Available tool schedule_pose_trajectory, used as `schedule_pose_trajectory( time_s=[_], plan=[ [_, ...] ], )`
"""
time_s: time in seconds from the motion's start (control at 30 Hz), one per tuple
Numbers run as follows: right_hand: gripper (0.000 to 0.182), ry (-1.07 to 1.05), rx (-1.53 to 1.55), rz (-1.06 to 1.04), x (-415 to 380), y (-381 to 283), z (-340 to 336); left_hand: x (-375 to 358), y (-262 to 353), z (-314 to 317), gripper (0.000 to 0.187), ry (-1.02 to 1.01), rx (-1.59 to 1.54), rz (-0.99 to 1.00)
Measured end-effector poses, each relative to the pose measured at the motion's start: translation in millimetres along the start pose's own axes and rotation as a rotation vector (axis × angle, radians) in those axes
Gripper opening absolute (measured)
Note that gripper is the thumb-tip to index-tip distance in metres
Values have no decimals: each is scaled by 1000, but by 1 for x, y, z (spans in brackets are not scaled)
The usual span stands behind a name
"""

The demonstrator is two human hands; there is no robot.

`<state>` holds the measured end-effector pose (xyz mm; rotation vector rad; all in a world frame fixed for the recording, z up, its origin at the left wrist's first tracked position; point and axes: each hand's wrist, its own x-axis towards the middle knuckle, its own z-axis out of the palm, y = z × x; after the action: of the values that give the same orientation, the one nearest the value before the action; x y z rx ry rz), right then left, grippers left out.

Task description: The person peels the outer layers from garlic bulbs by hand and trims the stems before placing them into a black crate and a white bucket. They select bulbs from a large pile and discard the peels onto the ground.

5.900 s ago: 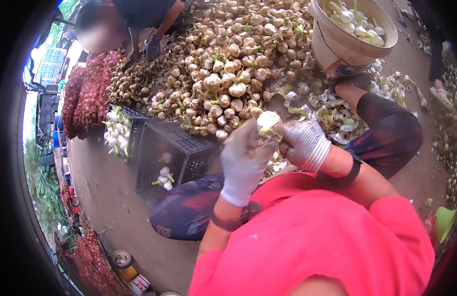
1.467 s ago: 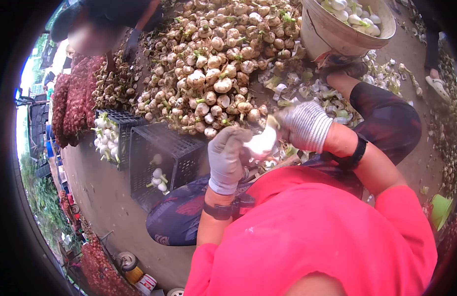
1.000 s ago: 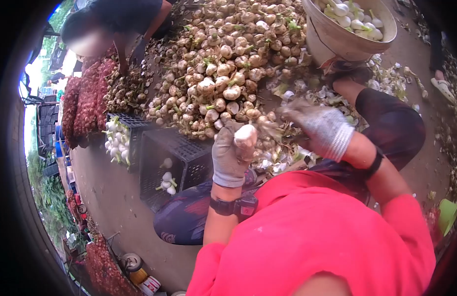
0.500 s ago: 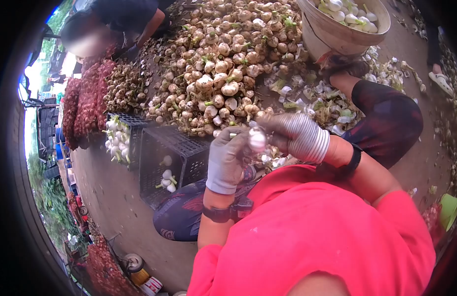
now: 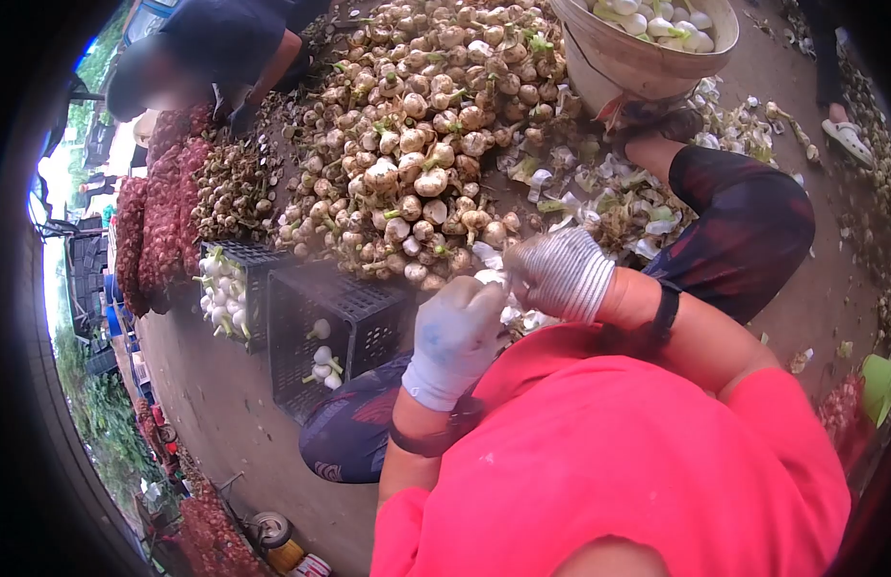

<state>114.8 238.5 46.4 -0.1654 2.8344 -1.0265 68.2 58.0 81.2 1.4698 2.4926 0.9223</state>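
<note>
My left hand [image 5: 455,332], in a white glove, is closed around a garlic bulb [image 5: 492,277], of which only a pale bit shows between the hands. Close beside it is my right hand [image 5: 564,274], gloved too, its fingers curled into a pinch; what they grip is hidden. Both hands are over my lap, in front of a large heap of unpeeled garlic [image 5: 426,144]. Papery peelings [image 5: 619,197] lie beyond my right hand.
A bucket of cleaned bulbs [image 5: 648,62] stands at the top right. To the left are a black crate [image 5: 335,303] with several white bulbs, another crate of garlic [image 5: 224,293] and red mesh sacks [image 5: 171,197]. A co-worker [image 5: 224,58] bends over at the upper left.
My left hand has turned so its back faces up, covering most of the bulb that showed plainly before. The right hand has shifted slightly left and down, its fingers more curled.
</note>
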Motion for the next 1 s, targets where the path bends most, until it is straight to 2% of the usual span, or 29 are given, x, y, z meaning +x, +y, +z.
schedule_pose_trajectory(
  time_s=[0.1, 0.2, 0.23, 0.27, 0.3, 0.33, 0.4, 0.43, 0.47, 0.53, 0.57, 0.6, 0.67, 0.7, 0.77, 0.8, 0.9, 1.0],
  plan=[
    [20, 59, 125, 105, 0, 12, 0, -3, -2, -6, 26, 60, -108, -7],
    [20, 87, 138, 123, 1, 23, 9, -8, -1, -4, 22, 104, -195, -32],
    [16, -20, 242, 195, 1, 28, 6, -13, -1, -2, 17, 187, -432, -122],
    [18, 31, 320, 212, -1, 31, 3, -16, -2, -1, 13, 271, -668, -212],
    [18, -104, 241, 244, -2, 33, -4, -21, -7, -4, 6, 349, -890, -322],
    [18, -237, 163, 269, -3, 33, -11, -15, -4, -7, 10, 483, -1185, -346],
    [18, -441, 344, -6, -21, 30, -27, -13, -21, -8, 14, 632, -1409, -409],
    [20, -393, 322, -50, -24, 22, -33, -19, -34, -3, 16, 633, -1512, -453],
    [32, -340, 207, 21, -26, 12, -45, -23, -43, 4, 16, 628, -1505, -451],
    [47, -119, 274, 81, -13, 4, -57, -15, -47, 19, 17, 389, -1913, -409],
    [51, -98, 462, 56, -7, 10, -52, -11, -40, 23, 19, 386, -1834, -534],
    [44, -170, 629, 115, -1, 3, -58, -5, -39, 29, 20, 326, -1874, -441],
    [31, -132, 847, 112, 7, 5, -41, -1, -36, 34, 22, 322, -1904, -516],
    [26, -172, 931, 201, 7, 3, -41, 1, -35, 36, 22, 309, -1901, -514],
    [18, -261, 1116, 322, 6, -2, -43, 7, -36, 40, 19, 451, -1841, -646],
    [19, -241, 1222, 347, 2, -2, -39, 7, -38, 42, 19, 442, -1840, -645],
    [21, -256, 1377, 383, 1, 4, -40, 4, -50, 45, 34, 326, -1985, -617],
    [21, -143, 1428, 397, 0, 13, -25, 3, -54, 53, 35, 280, -1860, -693]
  ],
)
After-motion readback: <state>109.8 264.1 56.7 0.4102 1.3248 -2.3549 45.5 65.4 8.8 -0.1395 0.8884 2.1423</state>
